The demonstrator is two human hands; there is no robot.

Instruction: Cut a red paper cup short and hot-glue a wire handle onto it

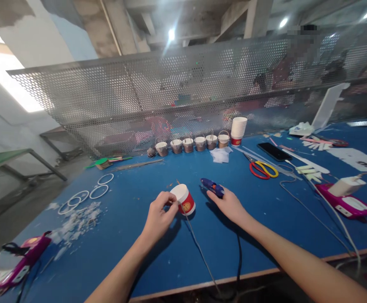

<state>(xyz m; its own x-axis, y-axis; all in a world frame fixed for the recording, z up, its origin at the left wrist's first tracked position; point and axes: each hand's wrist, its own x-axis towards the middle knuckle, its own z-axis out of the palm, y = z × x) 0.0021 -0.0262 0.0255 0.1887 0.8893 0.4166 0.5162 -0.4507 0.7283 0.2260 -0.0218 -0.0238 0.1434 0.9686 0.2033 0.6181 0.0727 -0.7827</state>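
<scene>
A red and white paper cup [188, 203] sits on the blue table in front of me, tilted, with a white round end up. My left hand [162, 210] is at its left side, thumb and fingers pinched together where a thin grey cord [198, 246] meets the cup. The cord runs from there down over the table's front edge. Just right of the cup, my right hand [229, 204] is wrapped round a dark blue glue gun [212, 187], its nozzle pointing left. A black cable trails below that hand.
Small covered buckets [188, 145] and a cup stack [239, 130] line the back by a perforated metal screen [139, 101]. Scissors [263, 169], a phone [274, 151] and a magenta power strip [347, 202] lie right. White rings [99, 192], scraps [79, 223] and another power strip [22, 261] lie left.
</scene>
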